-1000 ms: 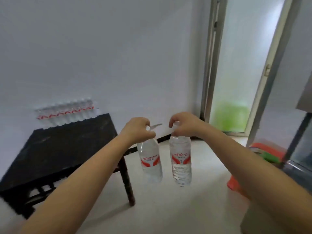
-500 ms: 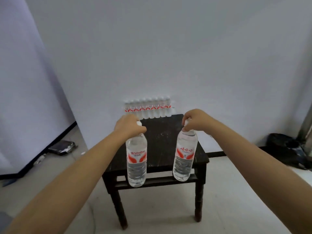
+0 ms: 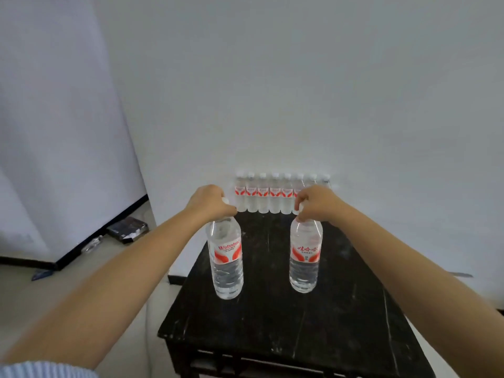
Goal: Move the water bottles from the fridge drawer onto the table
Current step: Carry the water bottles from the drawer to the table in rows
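Two bottles hang from my hands, each pinched at the cap. My left grip (image 3: 211, 201) is closed over the neck of the left bottle (image 3: 225, 257), centre frame, and my right grip (image 3: 316, 204) is closed over the neck of the right bottle (image 3: 305, 255) just right of centre. Holding them from the top keeps them upright and leaves the bases free, which I judge suits setting them straight down. Both sit over the dark surface (image 3: 300, 336) in the lower middle; I cannot tell whether the bases touch it yet. Beyond my hands, a row of bottles (image 3: 275, 195) lines the surface's far edge against the wall, so these two would likely stand in front.
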Tool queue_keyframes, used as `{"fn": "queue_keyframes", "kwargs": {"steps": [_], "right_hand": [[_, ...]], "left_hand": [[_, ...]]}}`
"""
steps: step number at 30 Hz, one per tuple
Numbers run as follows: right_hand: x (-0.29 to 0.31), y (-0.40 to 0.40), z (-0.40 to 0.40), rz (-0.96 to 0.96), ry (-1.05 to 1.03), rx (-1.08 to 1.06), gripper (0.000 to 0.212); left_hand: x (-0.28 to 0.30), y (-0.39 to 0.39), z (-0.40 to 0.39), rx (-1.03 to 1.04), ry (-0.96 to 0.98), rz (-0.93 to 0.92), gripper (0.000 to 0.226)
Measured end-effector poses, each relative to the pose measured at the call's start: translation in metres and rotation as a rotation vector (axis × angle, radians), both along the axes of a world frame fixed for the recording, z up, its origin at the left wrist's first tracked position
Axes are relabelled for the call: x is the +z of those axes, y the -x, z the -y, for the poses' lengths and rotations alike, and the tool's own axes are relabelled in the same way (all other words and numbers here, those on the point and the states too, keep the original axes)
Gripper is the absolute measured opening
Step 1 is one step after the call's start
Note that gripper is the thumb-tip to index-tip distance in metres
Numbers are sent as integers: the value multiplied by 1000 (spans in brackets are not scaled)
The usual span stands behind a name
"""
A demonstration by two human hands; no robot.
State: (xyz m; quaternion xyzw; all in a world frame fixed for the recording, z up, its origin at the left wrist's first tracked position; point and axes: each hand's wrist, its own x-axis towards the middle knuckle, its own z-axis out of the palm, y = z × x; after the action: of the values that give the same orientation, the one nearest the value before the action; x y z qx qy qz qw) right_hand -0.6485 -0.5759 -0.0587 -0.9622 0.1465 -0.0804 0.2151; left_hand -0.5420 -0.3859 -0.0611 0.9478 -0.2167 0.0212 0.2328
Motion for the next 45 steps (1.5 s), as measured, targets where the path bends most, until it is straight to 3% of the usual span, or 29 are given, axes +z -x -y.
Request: {"fn": "queue_keyframes", "kwargs": {"steps": [11, 17, 24, 35, 45], "right_hand": [[-22, -211, 56, -20, 21, -79, 27], [-41, -322, 74, -72, 6, -140, 28], [-82, -433, 98, -125, 24, -157, 27], [-170, -561, 150, -189, 30, -71, 31], [-199, -613, 172, -122, 68, -24, 28]], "left_hand": [[-17, -204, 56, -13, -9, -35, 21], [-39, -324, 90, -89, -18, -66, 36], [-81, -430, 141, -137, -59, -118, 22], [-153, -538, 224, -236, -98, -167, 22], [-194, -579, 245, -377, -119, -151, 33]]}}
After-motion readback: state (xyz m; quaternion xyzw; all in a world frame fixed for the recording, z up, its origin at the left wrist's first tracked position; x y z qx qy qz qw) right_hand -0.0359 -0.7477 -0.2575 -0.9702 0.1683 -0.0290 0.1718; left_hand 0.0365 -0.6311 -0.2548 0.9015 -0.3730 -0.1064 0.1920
